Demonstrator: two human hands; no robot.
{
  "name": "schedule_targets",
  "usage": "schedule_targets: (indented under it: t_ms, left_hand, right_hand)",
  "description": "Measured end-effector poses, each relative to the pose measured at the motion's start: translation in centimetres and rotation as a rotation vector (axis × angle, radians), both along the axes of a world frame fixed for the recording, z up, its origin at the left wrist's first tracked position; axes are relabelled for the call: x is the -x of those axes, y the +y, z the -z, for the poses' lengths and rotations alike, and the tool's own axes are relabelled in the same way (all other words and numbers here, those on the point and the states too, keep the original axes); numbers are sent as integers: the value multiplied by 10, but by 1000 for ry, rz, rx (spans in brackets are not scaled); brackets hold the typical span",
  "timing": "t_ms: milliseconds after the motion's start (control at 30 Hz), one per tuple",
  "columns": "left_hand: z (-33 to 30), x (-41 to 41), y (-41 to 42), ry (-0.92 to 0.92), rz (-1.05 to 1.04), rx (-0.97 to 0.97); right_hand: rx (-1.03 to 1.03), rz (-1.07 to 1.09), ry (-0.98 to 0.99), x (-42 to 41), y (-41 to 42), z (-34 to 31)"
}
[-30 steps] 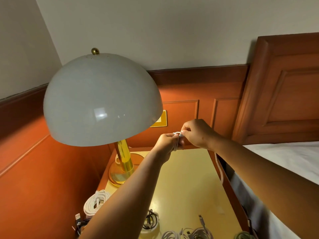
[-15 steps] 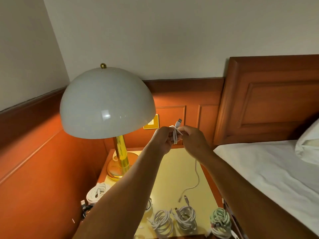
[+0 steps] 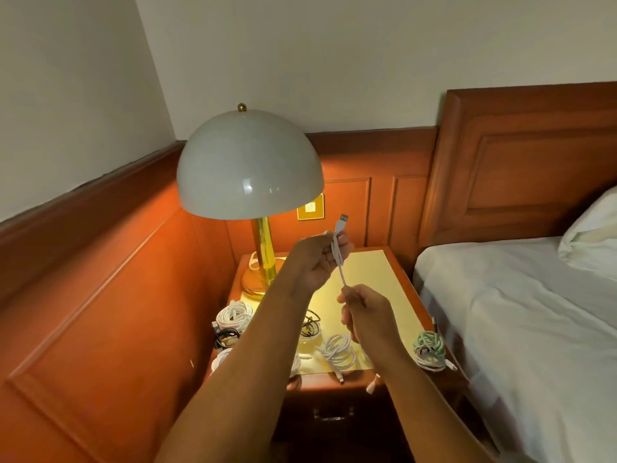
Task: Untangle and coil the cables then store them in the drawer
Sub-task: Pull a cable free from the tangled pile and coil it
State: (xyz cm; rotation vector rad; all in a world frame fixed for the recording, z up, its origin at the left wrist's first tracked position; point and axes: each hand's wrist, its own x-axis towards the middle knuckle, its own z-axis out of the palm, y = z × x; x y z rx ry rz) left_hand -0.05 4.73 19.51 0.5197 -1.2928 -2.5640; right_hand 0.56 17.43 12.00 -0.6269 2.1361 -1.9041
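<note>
Left hand point(image 3: 319, 259): raised above the nightstand point(image 3: 370, 272), fingers curled round a few gathered loops of the white cable point(image 3: 339, 253), plug end sticking up, so the coil keeps its form.
Right hand point(image 3: 365, 314): lower, pinching the cable's free run, likely to feed the next loop taut.
Lamp point(image 3: 250, 165): at the nightstand's back left, leaving the front for cables.
Drawer point(image 3: 334, 416): closed beneath; storing seems not yet begun.
Coiled cables point(image 3: 337, 352): bundles lined up along the front edge, apparently awaiting the drawer.
</note>
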Motion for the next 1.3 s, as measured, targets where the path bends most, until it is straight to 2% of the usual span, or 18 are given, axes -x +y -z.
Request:
schedule_targets:
  t_ms: [133,300,433,633,800,933,1033,1133,1200,1300]
  left_hand:
    - [3,-25,-1,11,0,-4]
    - [11,-48,-8,64,44,15]
    - [17,-64,-13,96,85,179]
    - [33,-77,-14,62,179,367]
    - [46,-74,-14,10,243,474]
    - [60,-68,-15,-65,216,523]
    - [67,-60,-12,-115,128,545]
    - [73,-54,-7,-125,-6,441]
    - [75,-51,-5,-121,-54,257]
    - [73,-49,-7,-122,-103,-84]
  right_hand:
    - [61,-186,-173,-12,6,16]
    - [-79,-176,-141,5,2,26]
    - [-332,-126,76,28,-4,10]
    - [-495,-311,307,68,-16,-36]
    - [-721,-258,667,74,-20,-77]
    - [-713,-229,702,53,-22,-92]
    - [-694,-232,688,33,-21,-79]
    - [-606,-201,629,15,-17,-50]
    - [-474,-171,513,0,-14,-28]
    - [-276,-141,214,-20,-8,2]
